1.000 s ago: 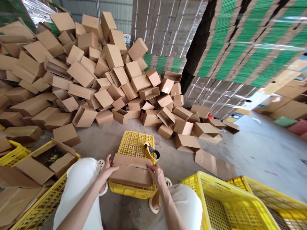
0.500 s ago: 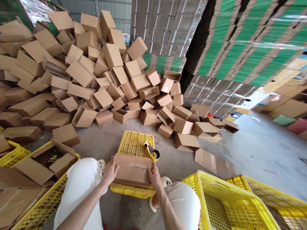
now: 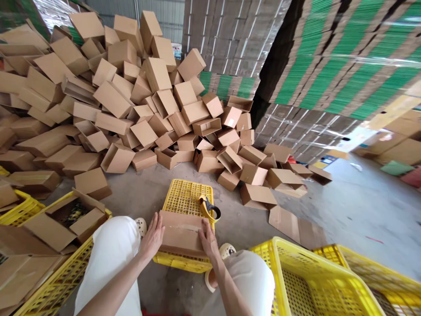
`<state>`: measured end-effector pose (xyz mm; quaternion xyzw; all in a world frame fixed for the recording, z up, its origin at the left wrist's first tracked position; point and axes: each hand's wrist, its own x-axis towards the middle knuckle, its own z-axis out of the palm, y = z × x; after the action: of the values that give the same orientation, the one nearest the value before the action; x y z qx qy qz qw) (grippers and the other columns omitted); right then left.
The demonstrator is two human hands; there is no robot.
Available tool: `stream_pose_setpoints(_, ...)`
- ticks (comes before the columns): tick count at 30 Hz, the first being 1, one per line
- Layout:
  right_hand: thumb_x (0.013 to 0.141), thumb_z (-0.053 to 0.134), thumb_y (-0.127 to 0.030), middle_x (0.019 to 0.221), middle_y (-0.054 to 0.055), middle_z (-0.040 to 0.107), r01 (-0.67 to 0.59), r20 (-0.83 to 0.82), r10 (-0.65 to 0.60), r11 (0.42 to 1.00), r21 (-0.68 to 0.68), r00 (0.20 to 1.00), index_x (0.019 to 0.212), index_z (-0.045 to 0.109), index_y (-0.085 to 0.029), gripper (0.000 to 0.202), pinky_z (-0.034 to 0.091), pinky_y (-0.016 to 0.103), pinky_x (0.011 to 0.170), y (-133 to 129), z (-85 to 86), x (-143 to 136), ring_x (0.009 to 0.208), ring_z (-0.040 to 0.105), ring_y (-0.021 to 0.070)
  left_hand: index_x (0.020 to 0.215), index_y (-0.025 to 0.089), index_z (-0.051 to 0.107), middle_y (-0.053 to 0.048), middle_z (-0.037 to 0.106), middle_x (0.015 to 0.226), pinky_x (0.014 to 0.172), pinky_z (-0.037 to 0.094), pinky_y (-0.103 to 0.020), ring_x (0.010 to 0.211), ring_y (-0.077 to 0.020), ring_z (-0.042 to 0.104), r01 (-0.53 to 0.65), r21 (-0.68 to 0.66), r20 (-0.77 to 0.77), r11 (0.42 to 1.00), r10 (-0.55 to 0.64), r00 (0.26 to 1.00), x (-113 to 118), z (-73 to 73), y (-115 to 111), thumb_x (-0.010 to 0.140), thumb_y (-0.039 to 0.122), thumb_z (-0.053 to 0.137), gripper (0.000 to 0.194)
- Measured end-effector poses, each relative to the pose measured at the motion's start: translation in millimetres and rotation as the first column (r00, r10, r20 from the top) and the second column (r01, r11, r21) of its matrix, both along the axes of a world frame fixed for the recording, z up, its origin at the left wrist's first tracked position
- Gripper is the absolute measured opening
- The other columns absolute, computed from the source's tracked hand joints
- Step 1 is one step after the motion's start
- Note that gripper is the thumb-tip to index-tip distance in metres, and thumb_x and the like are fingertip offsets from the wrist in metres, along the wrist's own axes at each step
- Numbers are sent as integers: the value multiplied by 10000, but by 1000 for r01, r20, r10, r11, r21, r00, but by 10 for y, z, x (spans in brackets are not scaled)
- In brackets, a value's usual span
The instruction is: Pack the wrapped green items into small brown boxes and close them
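A closed brown cardboard box (image 3: pixel 180 232) lies on an upturned yellow plastic crate (image 3: pixel 187 197) between my knees. My left hand (image 3: pixel 154 235) touches the box's left end, its fingers stretched out. At the other end, my right hand (image 3: pixel 208 239) rests on the right part of the box top with the fingers extended and slightly apart. A yellow and black tape dispenser (image 3: pixel 208 208) stands on the crate just behind the box, near my right fingertips. A seam with a torn-looking strip runs across the box top.
A large heap of cardboard boxes (image 3: pixel 112 98) covers the floor ahead. Yellow crates (image 3: pixel 279 272) stand at my right. Another yellow crate (image 3: pixel 83 259) at my left holds an open carton (image 3: pixel 57 230). Bundled flat cardboard (image 3: pixel 315 57) is stacked behind, and a flattened piece (image 3: pixel 292 226) lies on the floor.
My right hand has moved from the box's right end up onto its top. The left hand stays at the left end. The view has shifted slightly.
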<state>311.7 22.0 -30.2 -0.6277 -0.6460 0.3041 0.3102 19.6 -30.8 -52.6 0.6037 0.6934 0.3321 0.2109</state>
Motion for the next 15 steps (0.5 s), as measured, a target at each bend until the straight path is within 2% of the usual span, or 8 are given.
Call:
stream_pose_setpoints(3,948,526,-375,1513,148,630,-13,-33,12,1000,-18,999,1503,579,-213,580,429,516,1252,6,53,-8,1444,568,324,1626,116,446,-200,250,1789,1312,312,-498,1602,-383,378,-35,-25,44,999,36,998,15,18,11,1069,492,342,680)
stream_pose_setpoints(7,962,503,-415,1512,128,621,-9,-45,9,1000,8,999,1515,566,-242,583,422,506,1256,-21,62,-25,1458,543,312,1611,158,500,-170,321,1770,1238,436,-476,1516,-403,504,-58,-44,84,997,62,995,20,112,5,1055,521,398,672)
stream_pose_setpoints(10,961,503,-427,1503,129,613,-2,-40,2,1000,13,999,1505,572,-249,576,439,513,1239,-57,55,-37,1439,547,315,1609,170,519,-159,340,1763,1150,526,-492,1418,-427,599,-67,-82,44,994,71,997,27,186,-2,1052,527,393,673)
stream_pose_setpoints(12,961,516,-446,1516,152,592,33,-14,-33,999,36,999,1490,580,-234,574,438,537,1230,-89,65,-40,1459,519,335,1622,134,495,-189,321,1765,1194,480,-524,1466,-433,549,-49,-65,-12,997,48,999,45,211,-18,1067,498,349,680)
stream_pose_setpoints(15,943,563,-519,1466,219,611,95,44,-102,986,137,994,1454,600,-175,617,435,600,1200,-142,126,-27,1408,541,392,1638,96,457,-219,237,1787,1317,270,-567,1637,-418,276,-25,28,-94,999,27,995,107,227,-83,1073,498,366,699)
